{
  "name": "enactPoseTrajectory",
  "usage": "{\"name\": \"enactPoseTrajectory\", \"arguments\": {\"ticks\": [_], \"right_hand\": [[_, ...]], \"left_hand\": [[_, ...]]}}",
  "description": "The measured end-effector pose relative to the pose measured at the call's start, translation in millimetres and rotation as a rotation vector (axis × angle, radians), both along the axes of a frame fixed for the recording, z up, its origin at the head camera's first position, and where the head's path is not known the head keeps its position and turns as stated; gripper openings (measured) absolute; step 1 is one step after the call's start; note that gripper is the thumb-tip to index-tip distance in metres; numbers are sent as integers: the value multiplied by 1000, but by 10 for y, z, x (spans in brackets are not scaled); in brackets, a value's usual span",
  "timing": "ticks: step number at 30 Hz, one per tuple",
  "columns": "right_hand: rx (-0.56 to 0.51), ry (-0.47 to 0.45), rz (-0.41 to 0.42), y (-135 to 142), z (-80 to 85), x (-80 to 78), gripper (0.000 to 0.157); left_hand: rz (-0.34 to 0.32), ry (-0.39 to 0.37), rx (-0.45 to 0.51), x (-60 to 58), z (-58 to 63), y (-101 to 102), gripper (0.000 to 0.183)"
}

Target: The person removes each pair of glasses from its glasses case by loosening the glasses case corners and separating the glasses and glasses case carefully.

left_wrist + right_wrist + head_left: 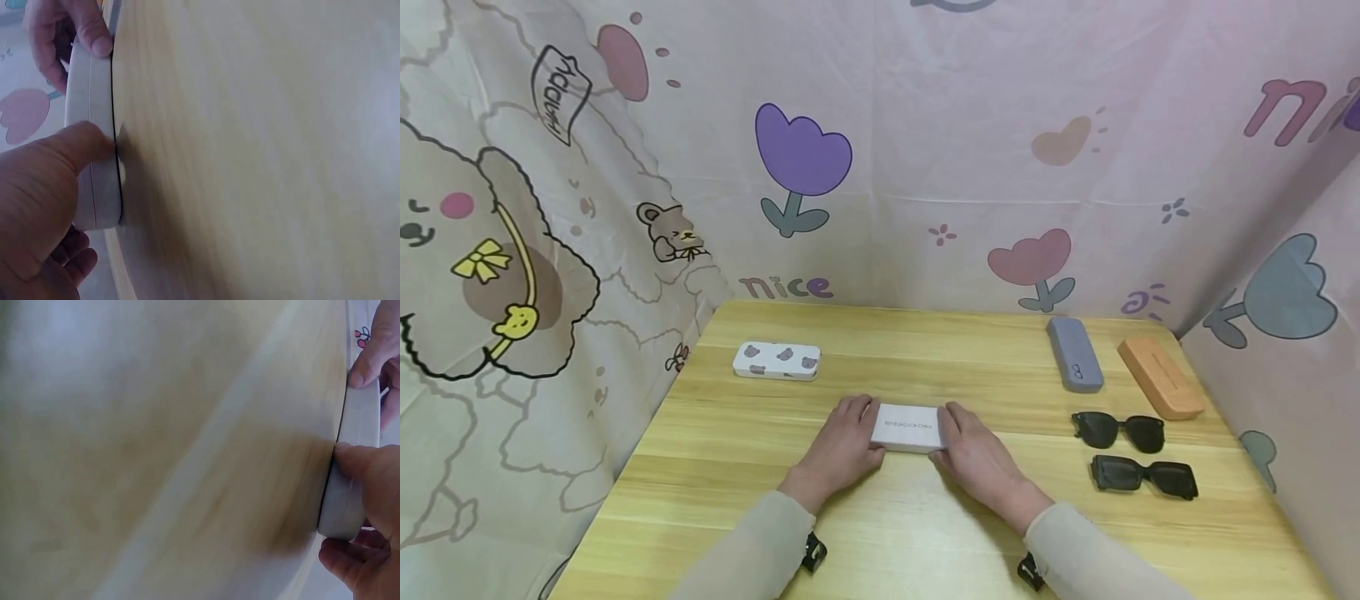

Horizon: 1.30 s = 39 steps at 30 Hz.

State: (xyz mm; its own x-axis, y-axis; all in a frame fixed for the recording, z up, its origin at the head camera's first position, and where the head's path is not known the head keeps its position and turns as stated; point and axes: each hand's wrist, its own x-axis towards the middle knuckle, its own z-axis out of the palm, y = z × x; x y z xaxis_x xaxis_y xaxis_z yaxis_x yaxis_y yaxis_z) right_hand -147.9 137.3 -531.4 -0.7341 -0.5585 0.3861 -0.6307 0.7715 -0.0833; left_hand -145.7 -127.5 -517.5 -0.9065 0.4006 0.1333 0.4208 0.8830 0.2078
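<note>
A plain white glasses case (908, 427) with small lettering on top lies on the wooden table between both hands. My left hand (842, 446) grips its left end, thumb on the near side and fingers around the far side. On the right end, my right hand (981, 458) holds it the same way. Both wrist views show a thin seam running along the case's side (97, 187), and its bottom edge is at the tabletop. The fingertips behind the case are partly hidden.
A white case with bear prints (777, 361) lies at the back left of the table (700, 467). To the right are a grey-blue glasses case (1075, 354), an orange case (1160, 377) and two pairs of dark sunglasses (1118, 431). Printed curtains hang behind and at the sides.
</note>
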Motion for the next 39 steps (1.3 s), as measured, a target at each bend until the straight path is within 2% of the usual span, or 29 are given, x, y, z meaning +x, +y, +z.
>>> {"name": "enactPoseTrajectory", "arguments": {"ticks": [9,17,20,27,33,39], "right_hand": [[69,-38,-49,-50,23,89,74],[128,-2,-85,-118,15,150,69],[107,-4,-88,-147,12,158,69],[117,50,-81,-220,4,157,65],[183,76,-90,-235,-11,150,64],[213,57,-91,-228,-2,172,67]], "left_hand": [[13,17,-47,63,-8,107,78],[-28,132,-186,182,54,322,51],[-18,118,-198,232,76,416,52],[-25,152,-220,307,65,582,57],[-16,106,-242,336,71,617,59],[-25,74,-273,345,63,612,62]]}}
